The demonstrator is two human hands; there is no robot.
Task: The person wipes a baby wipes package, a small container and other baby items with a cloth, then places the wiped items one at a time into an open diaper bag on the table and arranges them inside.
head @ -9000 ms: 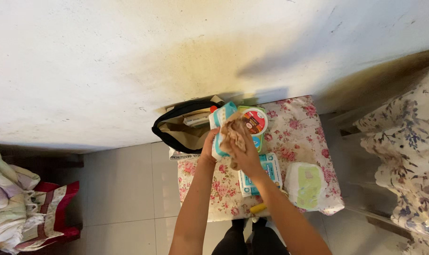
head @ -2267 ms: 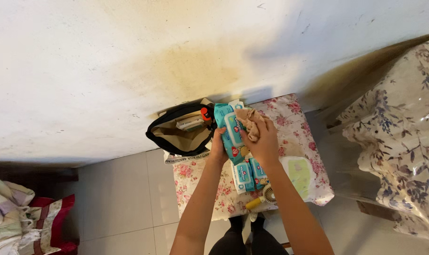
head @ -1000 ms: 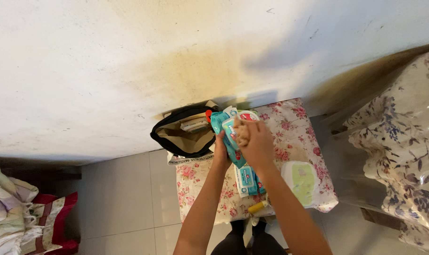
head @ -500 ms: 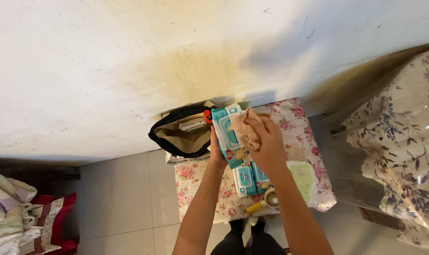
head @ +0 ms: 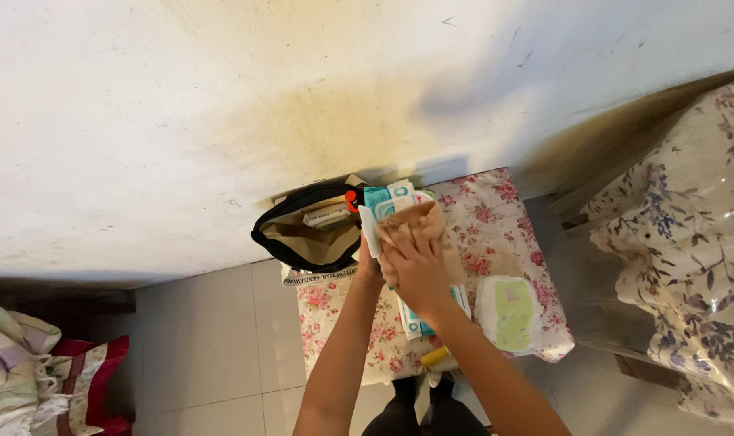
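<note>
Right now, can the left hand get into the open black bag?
Probably yes. The left hand holds the teal wipes pack right beside the black bag, whose mouth gapes open toward it. Nothing lies between, but the hand is occupied.

The right hand (head: 415, 266) lay flat on a tan crumpled cloth (head: 419, 226) and covered most of the teal plastic wipes pack (head: 383, 202) under it. The left hand (head: 370, 262) was mostly hidden behind that pack, so its grip could not be seen. A small yellow tube (head: 436, 356) peeked out from under the arm. The striped folded blankets (head: 12, 363) were cut off by the left edge.
</note>
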